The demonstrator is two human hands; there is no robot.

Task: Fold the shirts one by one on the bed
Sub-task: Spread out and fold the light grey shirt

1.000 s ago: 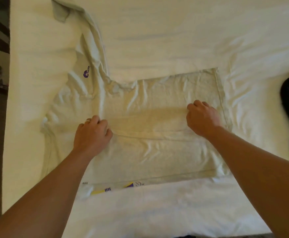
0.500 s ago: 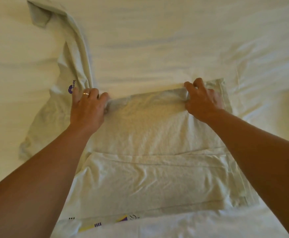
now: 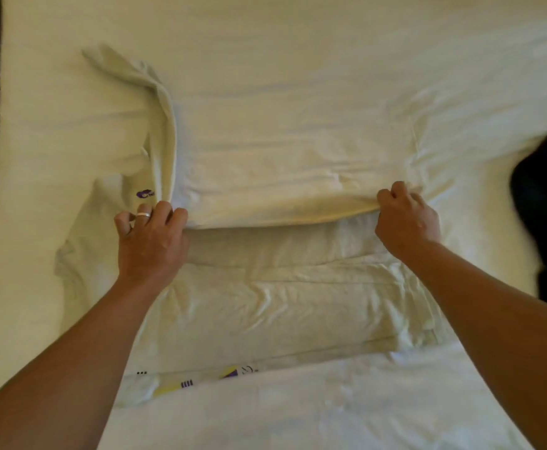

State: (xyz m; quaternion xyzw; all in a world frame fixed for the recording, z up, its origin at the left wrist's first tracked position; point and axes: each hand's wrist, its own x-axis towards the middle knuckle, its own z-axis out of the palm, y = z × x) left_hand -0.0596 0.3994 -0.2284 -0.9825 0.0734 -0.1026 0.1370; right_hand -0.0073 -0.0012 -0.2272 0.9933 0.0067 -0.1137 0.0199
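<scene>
Hands, left (image 3: 150, 245) and right (image 3: 406, 222), grip shirt (image 3: 281, 306) fold.

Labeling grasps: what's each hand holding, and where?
Both grip the pale shirt at its folded edge: left hand near the sleeve side, right hand at the opposite end.

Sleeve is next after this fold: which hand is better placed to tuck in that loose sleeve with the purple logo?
Left. The left hand grips the pale cotton shirt right beside the loose sleeve and its purple logo. The right hand holds the fold's opposite end, across the shirt.
</scene>
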